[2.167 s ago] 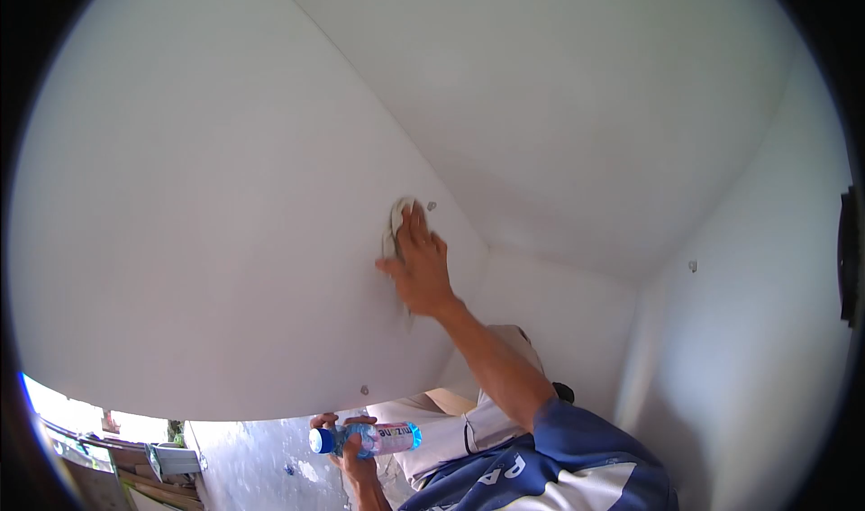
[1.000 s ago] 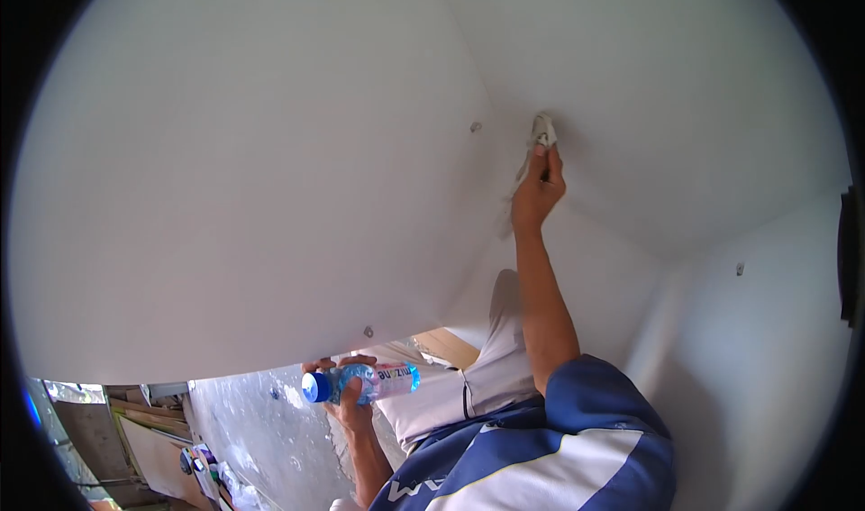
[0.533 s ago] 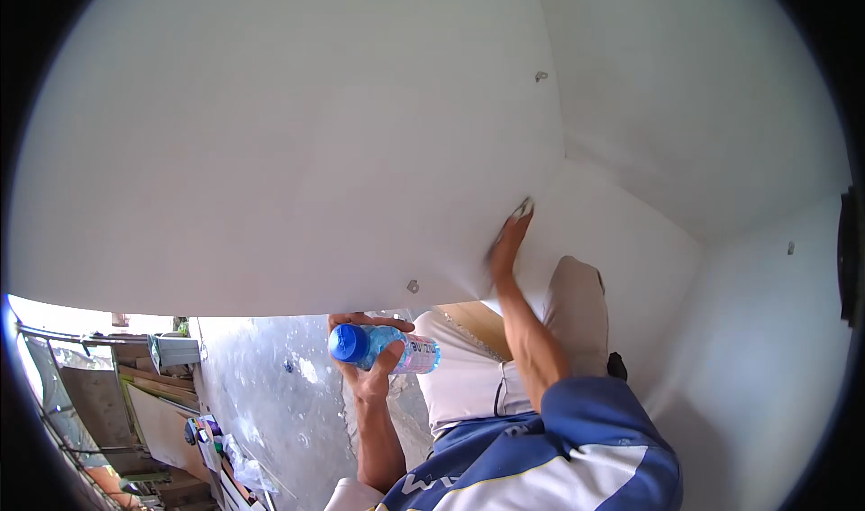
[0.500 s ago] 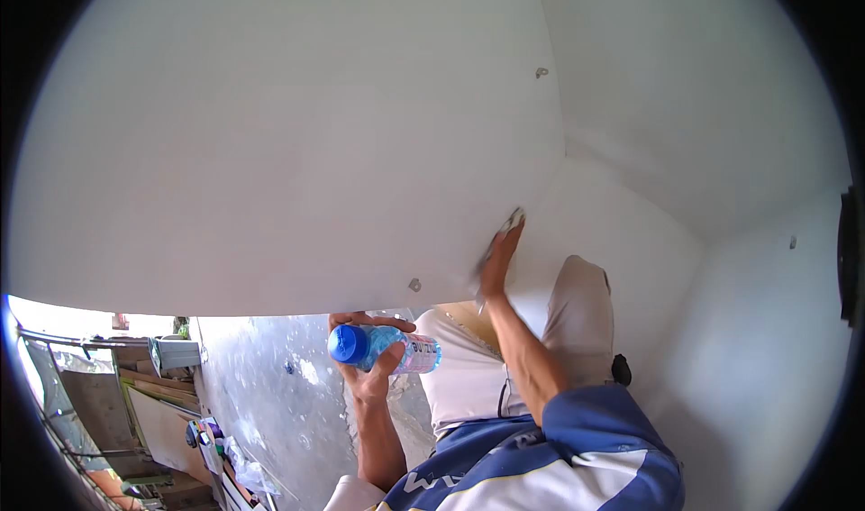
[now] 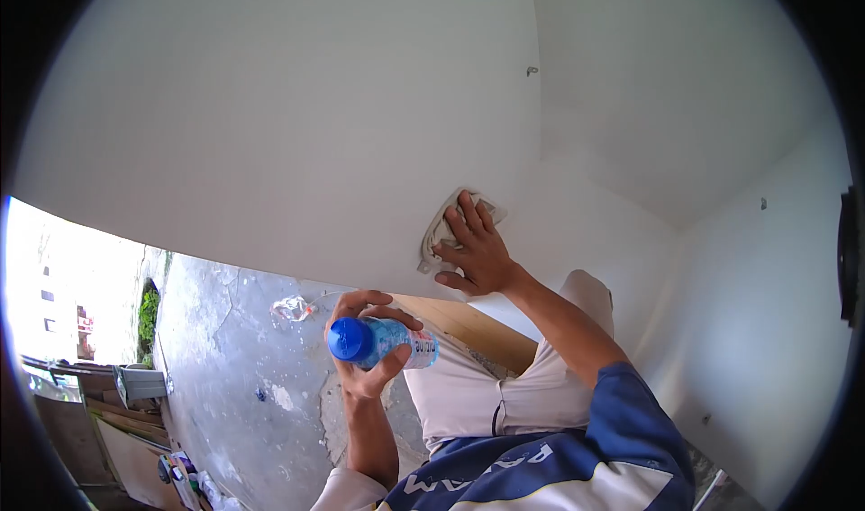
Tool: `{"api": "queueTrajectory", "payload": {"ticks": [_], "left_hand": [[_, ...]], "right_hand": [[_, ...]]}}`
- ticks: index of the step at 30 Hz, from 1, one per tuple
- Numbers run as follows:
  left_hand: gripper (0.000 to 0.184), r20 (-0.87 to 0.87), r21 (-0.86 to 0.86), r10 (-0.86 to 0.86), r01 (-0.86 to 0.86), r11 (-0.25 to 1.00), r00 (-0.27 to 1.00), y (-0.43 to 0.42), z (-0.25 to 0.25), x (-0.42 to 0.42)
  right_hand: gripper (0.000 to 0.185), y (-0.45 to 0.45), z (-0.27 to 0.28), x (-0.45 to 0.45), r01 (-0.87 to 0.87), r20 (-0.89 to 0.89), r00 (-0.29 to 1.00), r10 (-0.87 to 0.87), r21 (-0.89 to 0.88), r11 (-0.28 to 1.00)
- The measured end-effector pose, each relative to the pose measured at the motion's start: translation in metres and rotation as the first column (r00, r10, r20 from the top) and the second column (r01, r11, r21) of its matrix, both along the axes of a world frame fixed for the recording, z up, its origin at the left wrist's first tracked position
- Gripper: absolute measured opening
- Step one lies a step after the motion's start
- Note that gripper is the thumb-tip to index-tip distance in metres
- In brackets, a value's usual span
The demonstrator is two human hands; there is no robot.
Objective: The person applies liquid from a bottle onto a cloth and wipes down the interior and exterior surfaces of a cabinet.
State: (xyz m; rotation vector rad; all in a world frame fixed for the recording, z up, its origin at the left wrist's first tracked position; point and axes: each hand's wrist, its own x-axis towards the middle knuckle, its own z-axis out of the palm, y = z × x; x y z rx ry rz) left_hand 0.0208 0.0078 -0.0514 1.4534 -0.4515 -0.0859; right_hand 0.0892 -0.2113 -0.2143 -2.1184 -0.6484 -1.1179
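My left hand (image 5: pixel 369 367) is closed round a clear bluish plastic bottle (image 5: pixel 378 342) with a blue cap and a printed label. The bottle lies tilted, cap toward the left, just below the edge of a large white panel (image 5: pixel 297 150). On that panel, near its lower right edge, my right hand (image 5: pixel 478 257) presses a crumpled pale grey cloth (image 5: pixel 439 227). Its fingers are spread over the cloth and the palm hides part of it. A small metal tab (image 5: pixel 423 266) shows at the cloth's lower left.
White walls (image 5: pixel 730 277) close in on the right, with small metal tabs (image 5: pixel 532 71) fixed to the surfaces. Grey, paint-spotted floor (image 5: pixel 243 358) lies at the left, with a crumpled plastic wrapper (image 5: pixel 293 308) on it. Boards (image 5: pixel 126 457) and a grey bin (image 5: pixel 142 383) stand lower left.
My right hand and the cloth have moved left across the panel, with the hand turned flatter. The view has shifted, showing more floor. The bottle stays in my left hand.
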Motion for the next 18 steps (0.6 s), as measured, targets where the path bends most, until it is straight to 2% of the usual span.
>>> {"api": "queueTrajectory", "payload": {"ticks": [1, 4, 5, 8, 9, 12, 13, 14, 16, 17, 18], "left_hand": [[0.064, -0.004, -0.011, 0.003, -0.003, 1.0, 1.0, -0.002, 0.001, 0.001], [0.066, 0.011, -0.013, -0.017, 0.017, 1.0, 1.0, 0.001, -0.001, 0.002], [0.066, 0.039, -0.019, -0.036, 0.036, 0.999, 0.999, 0.0, -0.005, 0.004], [0.065, 0.058, -0.029, -0.05, 0.051, 0.998, 0.997, -0.001, -0.007, 0.005], [0.063, 0.037, -0.03, -0.034, 0.035, 0.999, 0.999, -0.004, -0.005, 0.003], [0.061, 0.099, -0.018, -0.059, 0.061, 0.998, 0.993, 0.006, -0.012, 0.008], [0.061, 0.103, -0.01, -0.063, 0.064, 0.998, 0.993, 0.008, -0.009, 0.007], [0.059, 0.076, -0.048, -0.072, 0.075, 0.996, 0.995, 0.004, -0.008, 0.007], [0.057, 0.056, -0.088, -0.09, 0.095, 0.992, 0.994, 0.0, -0.008, 0.01], [0.057, 0.069, -0.09, -0.099, 0.106, 0.99, 0.993, 0.001, -0.01, 0.012], [0.057, 0.077, -0.087, -0.107, 0.114, 0.99, 0.991, 0.004, -0.011, 0.013]], "right_hand": [[0.043, 0.002, 0.027, 0.005, -0.02, 0.068, 0.997, 0.021, -0.024, 1.0], [0.043, -0.007, -0.001, 0.009, -0.008, 0.054, 0.998, 0.016, -0.151, 0.989], [0.041, -0.018, -0.022, 0.001, 0.012, -0.058, 0.998, -0.024, -0.208, 0.978], [0.039, -0.028, -0.017, -0.005, 0.04, -0.049, 0.997, -0.054, -0.261, 0.965], [0.037, -0.024, 0.007, -0.001, 0.057, 0.042, 0.998, -0.048, -0.252, 0.966], [0.036, -0.017, 0.027, 0.013, 0.04, 0.138, 0.99, -0.005, -0.252, 0.967], [0.037, -0.017, 0.007, 0.013, 0.031, 0.078, 0.997, -0.013, -0.243, 0.97], [0.037, -0.02, -0.004, 0.009, 0.038, 0.091, 0.996, -0.016, -0.249, 0.968], [0.039, -0.019, -0.012, -0.004, 0.063, -0.051, 0.996, -0.075, -0.206, 0.976], [0.043, -0.017, -0.016, 0.002, 0.079, 0.042, 0.996, -0.073, -0.172, 0.982], [0.043, -0.011, -0.003, 0.005, 0.086, 0.04, 0.996, -0.08, -0.164, 0.983]]}}
